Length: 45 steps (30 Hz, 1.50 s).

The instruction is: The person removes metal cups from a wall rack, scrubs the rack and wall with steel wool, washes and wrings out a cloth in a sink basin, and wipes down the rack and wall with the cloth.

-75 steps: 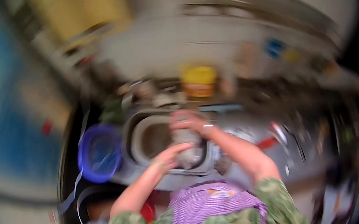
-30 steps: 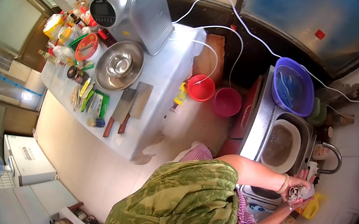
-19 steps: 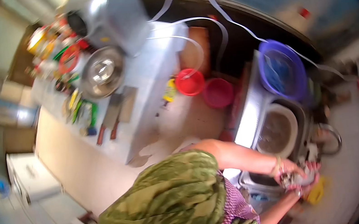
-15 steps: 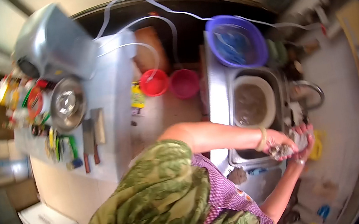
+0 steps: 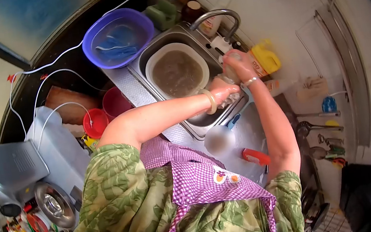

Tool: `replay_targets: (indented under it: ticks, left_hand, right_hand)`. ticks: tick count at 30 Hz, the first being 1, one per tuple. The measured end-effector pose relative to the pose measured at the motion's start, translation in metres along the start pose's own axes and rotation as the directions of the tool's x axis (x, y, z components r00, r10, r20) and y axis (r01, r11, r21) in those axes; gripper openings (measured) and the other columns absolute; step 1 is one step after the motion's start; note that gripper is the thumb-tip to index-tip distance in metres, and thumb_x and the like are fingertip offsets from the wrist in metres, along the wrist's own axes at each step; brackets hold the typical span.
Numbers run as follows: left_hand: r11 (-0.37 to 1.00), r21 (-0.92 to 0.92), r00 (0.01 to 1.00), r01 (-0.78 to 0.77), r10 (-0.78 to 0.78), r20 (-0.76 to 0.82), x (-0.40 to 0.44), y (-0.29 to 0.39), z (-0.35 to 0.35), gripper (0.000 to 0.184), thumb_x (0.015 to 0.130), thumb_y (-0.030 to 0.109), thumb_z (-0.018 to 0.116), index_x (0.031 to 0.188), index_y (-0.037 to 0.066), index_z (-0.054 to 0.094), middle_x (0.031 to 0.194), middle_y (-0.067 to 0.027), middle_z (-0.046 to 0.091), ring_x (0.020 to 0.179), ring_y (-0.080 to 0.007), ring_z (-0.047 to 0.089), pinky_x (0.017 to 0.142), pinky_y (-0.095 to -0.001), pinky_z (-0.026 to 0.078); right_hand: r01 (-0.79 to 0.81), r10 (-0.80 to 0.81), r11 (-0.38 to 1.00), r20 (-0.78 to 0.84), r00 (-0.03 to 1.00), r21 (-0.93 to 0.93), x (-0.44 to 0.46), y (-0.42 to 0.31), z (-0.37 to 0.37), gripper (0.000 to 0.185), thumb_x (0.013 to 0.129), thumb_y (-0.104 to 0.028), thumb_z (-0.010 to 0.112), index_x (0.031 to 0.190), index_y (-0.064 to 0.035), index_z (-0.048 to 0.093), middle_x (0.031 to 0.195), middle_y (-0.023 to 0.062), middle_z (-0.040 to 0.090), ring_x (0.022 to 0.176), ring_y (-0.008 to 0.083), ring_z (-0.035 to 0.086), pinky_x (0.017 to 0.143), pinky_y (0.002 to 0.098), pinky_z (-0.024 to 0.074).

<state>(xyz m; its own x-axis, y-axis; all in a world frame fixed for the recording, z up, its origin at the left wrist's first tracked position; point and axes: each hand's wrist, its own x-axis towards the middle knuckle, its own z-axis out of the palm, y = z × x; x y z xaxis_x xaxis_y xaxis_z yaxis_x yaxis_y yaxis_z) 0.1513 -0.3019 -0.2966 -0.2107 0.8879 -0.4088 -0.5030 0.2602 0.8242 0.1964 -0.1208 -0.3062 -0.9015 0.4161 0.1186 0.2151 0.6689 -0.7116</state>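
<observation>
Over the near right corner of the metal sink (image 5: 198, 122), my left hand (image 5: 223, 89) is closed around a greyish-white crumpled cloth (image 5: 230, 102), whose folds show below the fingers. My right hand (image 5: 240, 63), close beside it by the tap, has its fingers wrapped round a pale, shiny thing (image 5: 231, 69); its kind is unclear. Both hands look wet. Inside the sink stands a white basin (image 5: 152, 73) filled with murky brownish water. The curved tap (image 5: 220, 11) arches behind my right hand.
A purple tub (image 5: 150, 31) with blue stuff inside sits left of the sink. Beside my right hand is a yellow jug (image 5: 265, 57). A blue-handled tool (image 5: 233, 120) and a red object (image 5: 255, 157) lie on the counter. Red buckets (image 5: 95, 124) stand lower left.
The view has turned, bringing the sink to the centre. My right hand has gone from beside my left hand to farther forward, by the tap. Both hands keep their grip.
</observation>
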Motion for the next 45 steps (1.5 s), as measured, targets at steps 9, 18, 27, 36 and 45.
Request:
replay_targets:
  ticks: [9,18,27,36,45]
  left_hand:
    - [0.981,0.138,0.979,-0.139,0.157,-0.132,0.031,-0.04,-0.012,0.023,0.071,0.014,0.076,0.087,0.005,0.062,0.065,-0.0043,0.062,0.051,-0.014,0.057,0.046,-0.0299,0.043]
    - [0.96,0.199,0.906,-0.197,0.256,-0.338,0.106,-0.165,-0.027,0.054,0.067,0.024,0.081,0.109,-0.001,0.059,0.1,-0.0169,0.068,0.085,-0.0275,0.066,0.073,-0.0368,0.052]
    - [0.926,0.344,0.961,0.156,-0.062,-0.269,0.058,-0.088,-0.036,0.064,0.07,0.037,0.081,0.116,-0.002,0.06,0.102,-0.0158,0.069,0.088,-0.0255,0.068,0.078,-0.0359,0.051]
    - [0.971,-0.237,0.93,0.036,0.054,0.363,-0.041,0.04,-0.045,0.055,0.083,0.028,0.076,0.123,-0.001,0.051,0.105,-0.0116,0.064,0.096,-0.0209,0.065,0.083,-0.0317,0.053]
    - [0.886,0.209,0.898,-0.415,0.435,-0.062,-0.028,0.021,-0.031,0.069,0.078,0.044,0.08,0.118,-0.004,0.05,0.113,-0.0147,0.058,0.097,-0.0197,0.06,0.084,-0.0335,0.05]
  right_hand:
    - [-0.021,0.007,0.998,-0.211,0.978,-0.061,0.007,0.112,0.08,0.013,0.077,-0.013,0.067,0.081,-0.0007,0.064,0.064,0.0077,0.063,0.052,0.0159,0.06,0.051,0.0304,0.0494]
    - [-0.181,0.107,0.943,-0.259,0.96,-0.281,-0.022,0.118,0.124,0.022,0.073,-0.023,0.067,0.079,-0.002,0.068,0.075,0.0175,0.067,0.076,0.0313,0.067,0.073,0.0387,0.0528]
    - [-0.539,0.54,0.84,-0.189,0.82,0.061,-0.049,-0.014,0.066,0.056,0.075,-0.042,0.075,0.108,0.0007,0.06,0.097,0.0136,0.067,0.089,0.0256,0.063,0.08,0.0353,0.0516]
    - [-0.251,0.398,0.331,0.107,0.911,0.91,-0.103,-0.049,-0.017,0.042,0.092,-0.033,0.064,0.12,-0.0026,0.056,0.113,0.0072,0.061,0.099,0.0183,0.061,0.083,0.0339,0.0529]
    - [-0.235,0.335,0.72,-0.03,0.942,0.653,-0.108,-0.077,0.015,0.054,0.091,-0.042,0.065,0.124,-0.0014,0.053,0.099,0.0008,0.057,0.08,0.0079,0.055,0.071,0.0232,0.0468]
